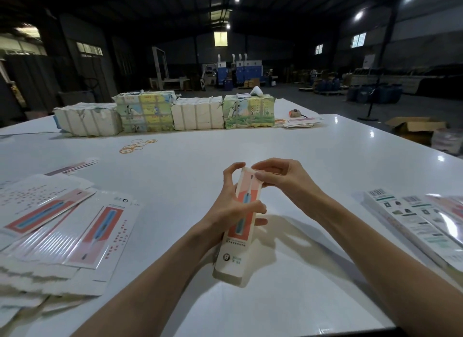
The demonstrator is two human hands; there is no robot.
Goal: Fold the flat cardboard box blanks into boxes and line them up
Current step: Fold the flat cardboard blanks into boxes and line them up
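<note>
Evidently the left hand [231, 208] clamps the half-formed box [238, 259] between curled fingers and thumb to steady it, while the right hand [285, 178] pinches the flap [246, 171] at the box's far end in its fingertips, probably to tuck it shut.

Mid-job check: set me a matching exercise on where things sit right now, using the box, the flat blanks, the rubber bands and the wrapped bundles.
Things:
1. box
2. flat blanks
3. rubber bands
4. wrapped bundles

Places:
a. in a row along the far side of the table
b. in the middle, with the left hand round its body and the right hand pinching its far end
c. fanned out on the near left
d. loose on the table, between the blanks and the bundles

Pairs: 1-b, 2-c, 3-d, 4-a.
</note>
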